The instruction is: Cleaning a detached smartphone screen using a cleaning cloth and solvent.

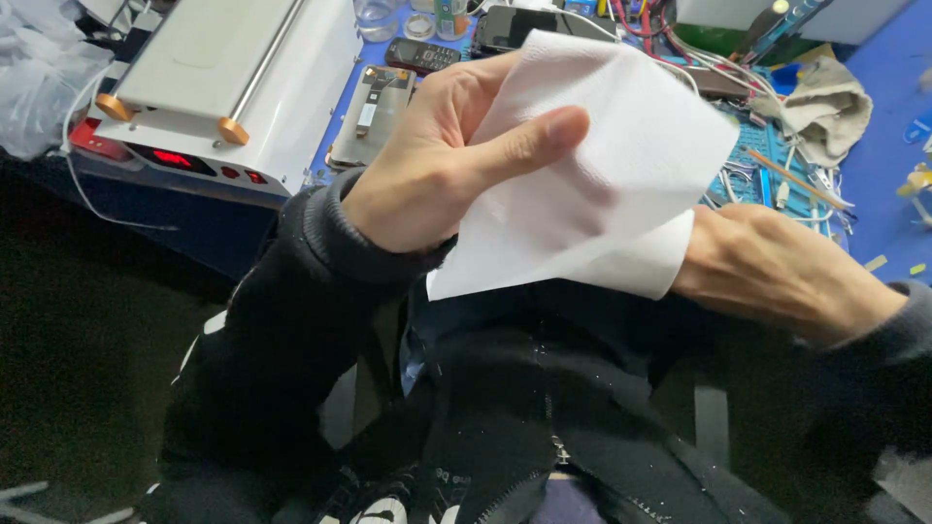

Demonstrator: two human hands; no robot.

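Table (888, 116) with a blue top fills the far part of the view, and the largest thing on it is a white box-shaped machine (218, 73) at far left, with a metal bar on 2 orange end caps and red lights along its near face. To its right lie a flat phone part (374, 116) with a ribbon strip, a dark keypad phone (422, 54) and a tangle of wires and tools on a teal mat (767, 180), beside a crumpled beige cloth (825, 109).

Nearer, both hands hold 1 white paper tissue (602, 165) above the person's lap, in front of the table's near edge. Left hand (447, 170) pinches the sheet's left side, thumb pressed flat on the front and fingers curled behind. Right hand (777, 267) is closed on the lower right corner, where the tissue looks doubled over. The step in hand looks like folding or opening out the sheet; a next move would call for a light, even pull so the thin paper does not tear.

Fingers of the right hand are hidden behind the tissue. The sheet also covers the table's middle, and whether anything is wrapped inside cannot be told. Dark jacket sleeves (291, 311) fill the near frame.
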